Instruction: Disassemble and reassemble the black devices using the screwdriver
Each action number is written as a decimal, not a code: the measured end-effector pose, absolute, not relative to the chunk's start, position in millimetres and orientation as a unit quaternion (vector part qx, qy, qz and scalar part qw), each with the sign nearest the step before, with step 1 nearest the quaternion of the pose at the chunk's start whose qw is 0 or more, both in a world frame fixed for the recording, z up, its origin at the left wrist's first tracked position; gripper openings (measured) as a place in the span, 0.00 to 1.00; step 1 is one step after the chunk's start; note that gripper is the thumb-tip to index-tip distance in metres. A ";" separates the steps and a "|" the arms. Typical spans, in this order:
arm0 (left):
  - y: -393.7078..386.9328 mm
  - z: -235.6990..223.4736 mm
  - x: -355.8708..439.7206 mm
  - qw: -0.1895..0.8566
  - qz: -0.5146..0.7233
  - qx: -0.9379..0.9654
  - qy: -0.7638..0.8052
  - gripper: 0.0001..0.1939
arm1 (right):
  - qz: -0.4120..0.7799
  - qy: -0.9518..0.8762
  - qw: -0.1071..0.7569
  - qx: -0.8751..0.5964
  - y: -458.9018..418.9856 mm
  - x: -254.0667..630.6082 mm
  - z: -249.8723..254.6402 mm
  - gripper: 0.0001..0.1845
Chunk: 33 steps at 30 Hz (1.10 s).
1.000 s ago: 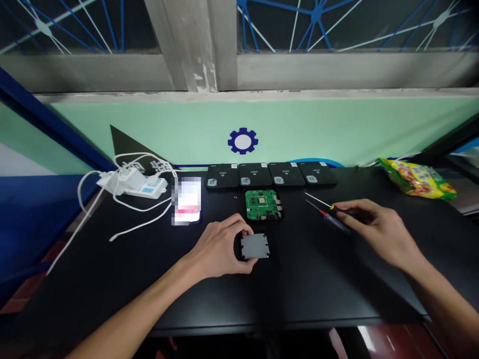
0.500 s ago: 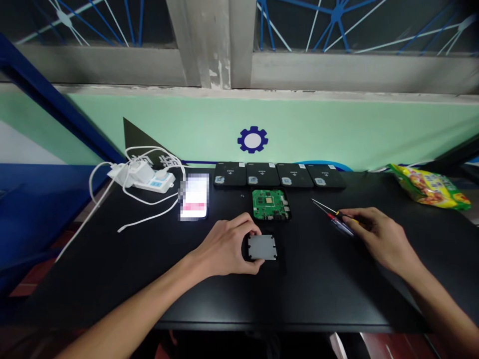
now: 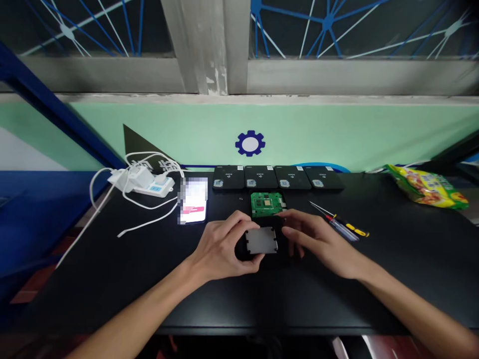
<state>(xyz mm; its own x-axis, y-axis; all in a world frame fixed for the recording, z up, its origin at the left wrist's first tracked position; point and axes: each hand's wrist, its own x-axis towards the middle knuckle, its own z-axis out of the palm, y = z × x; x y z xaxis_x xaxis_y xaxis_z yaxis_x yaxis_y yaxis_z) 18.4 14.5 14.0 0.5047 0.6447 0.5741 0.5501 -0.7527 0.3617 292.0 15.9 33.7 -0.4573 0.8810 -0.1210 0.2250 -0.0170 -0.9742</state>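
Note:
My left hand (image 3: 224,245) grips a black case cover with a grey metal plate (image 3: 261,241) inside it, thumb on the near edge and fingers on the far edge. Close to the cover's right side is my right hand (image 3: 318,238), its fingers apart and holding nothing; whether a fingertip touches the cover I cannot tell. Just beyond lies an open black case with a green circuit board (image 3: 267,203). Two screwdrivers rest on the table to the right, one with a yellow and black handle (image 3: 352,228), the other with a clear handle (image 3: 343,230).
Several closed black boxes (image 3: 259,177) stand in a row along the wall. To the left are a lit phone (image 3: 194,200) and a white power strip (image 3: 155,185) with tangled cables. A yellow-green snack bag (image 3: 426,187) lies at the far right of the black table (image 3: 224,304).
My right hand has let go of the yellow-handled screwdriver, now lying on the table, and moved left beside the cover. My left hand has tilted the cover slightly and keeps its hold.

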 end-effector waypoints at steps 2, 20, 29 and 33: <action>14.2 16.0 17.5 0.052 0.376 0.856 0.352 0.22 | 0.609 -0.618 0.304 -0.394 21.8 280.9 26.0 0.19; 29.6 15.4 25.2 0.624 0.373 0.559 0.400 0.25 | 0.695 -0.455 0.428 -0.355 30.2 283.9 0.2 0.19; 28.8 20.1 23.7 0.646 0.338 0.567 0.384 0.21 | 0.719 -0.444 0.410 -0.344 29.8 286.3 0.7 0.20; 23.9 21.3 25.1 0.620 0.324 0.610 0.373 0.07 | 0.792 -0.421 0.313 -0.312 28.9 294.3 3.3 0.41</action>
